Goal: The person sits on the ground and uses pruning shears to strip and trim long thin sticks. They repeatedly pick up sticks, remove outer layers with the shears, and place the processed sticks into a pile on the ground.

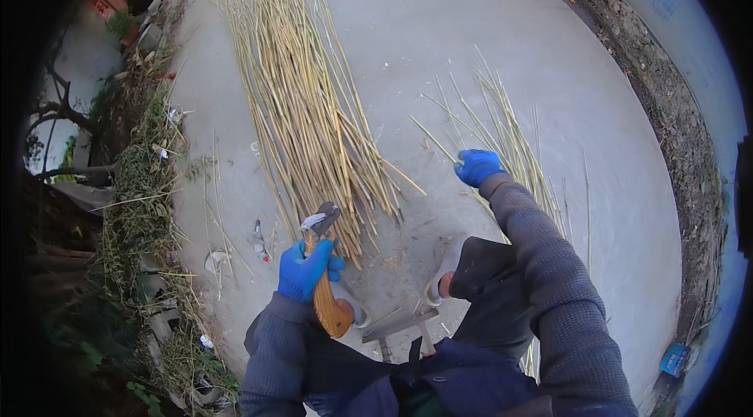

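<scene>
My left hand (304, 269), in a blue glove, is closed round a cutting tool (332, 313) with a thick, curved wooden handle. Its short dark metal head points away from me, with something whitish wrapped just below it. Out to the right, my blue-gloved right hand (478, 167) is closed on a thin greenish cane (431, 136), which slants across the ground. Under and beyond that hand lies a loose spread of thin canes (514, 134). A large pile of long yellowish canes (294, 95) stretches away in front of me, its near ends close to the tool.
Beneath me is a small wooden stool (401, 324), between my shoes. Dry weeds and rubble (145, 205) line the left edge of the concrete (400, 1). A soil strip (659, 80) and a pale wall (674, 1) run along the right, where a blue packet (674, 359) lies.
</scene>
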The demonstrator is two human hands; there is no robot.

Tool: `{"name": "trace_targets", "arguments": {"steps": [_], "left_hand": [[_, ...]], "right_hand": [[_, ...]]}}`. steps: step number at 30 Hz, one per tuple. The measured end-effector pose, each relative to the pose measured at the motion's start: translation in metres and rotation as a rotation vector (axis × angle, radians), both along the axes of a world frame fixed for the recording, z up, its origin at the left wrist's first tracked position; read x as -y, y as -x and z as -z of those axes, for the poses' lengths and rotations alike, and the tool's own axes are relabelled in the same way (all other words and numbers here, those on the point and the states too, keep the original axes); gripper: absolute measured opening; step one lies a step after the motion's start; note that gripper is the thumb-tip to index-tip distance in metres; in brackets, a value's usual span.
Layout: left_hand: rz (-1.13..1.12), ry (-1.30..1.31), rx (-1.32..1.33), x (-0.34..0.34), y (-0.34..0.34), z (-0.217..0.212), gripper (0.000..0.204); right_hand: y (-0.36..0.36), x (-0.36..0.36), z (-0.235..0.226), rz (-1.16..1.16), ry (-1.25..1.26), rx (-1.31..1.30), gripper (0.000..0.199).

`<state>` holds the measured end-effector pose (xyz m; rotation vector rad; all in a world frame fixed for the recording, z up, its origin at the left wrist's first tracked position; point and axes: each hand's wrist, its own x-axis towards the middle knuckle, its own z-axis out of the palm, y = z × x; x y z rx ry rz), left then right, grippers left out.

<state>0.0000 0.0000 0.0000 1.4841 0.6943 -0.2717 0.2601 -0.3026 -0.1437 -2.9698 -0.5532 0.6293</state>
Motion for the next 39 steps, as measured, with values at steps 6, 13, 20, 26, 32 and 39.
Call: {"name": "trace_targets", "arguments": {"steps": [6, 13, 20, 26, 32, 39], "left_hand": [[0.057, 0.138, -0.096, -0.001, -0.002, -0.038, 0.027], [0.103, 0.324, -0.227, -0.018, -0.001, -0.040, 0.033], [0.144, 0.239, -0.215, -0.022, -0.004, -0.039, 0.033], [0.000, 0.290, -0.118, -0.013, 0.008, -0.043, 0.033], [-0.046, 0.158, 0.092, -0.012, 0.025, -0.027, 0.032], [-0.083, 0.137, 0.137, -0.006, 0.040, -0.008, 0.032]], "right_hand": [[0.023, -0.114, 0.115, -0.067, 0.037, -0.166, 0.048], [0.035, -0.172, 0.205, 0.084, -0.041, -0.051, 0.046], [0.002, -0.165, 0.183, 0.071, -0.218, -0.163, 0.031], [-0.012, -0.125, 0.070, 0.316, -0.656, -0.664, 0.034], [0.034, -0.073, -0.070, 0.138, -0.952, -0.816, 0.034], [0.147, -0.039, -0.165, 0.088, -1.107, -0.783, 0.038]]}}
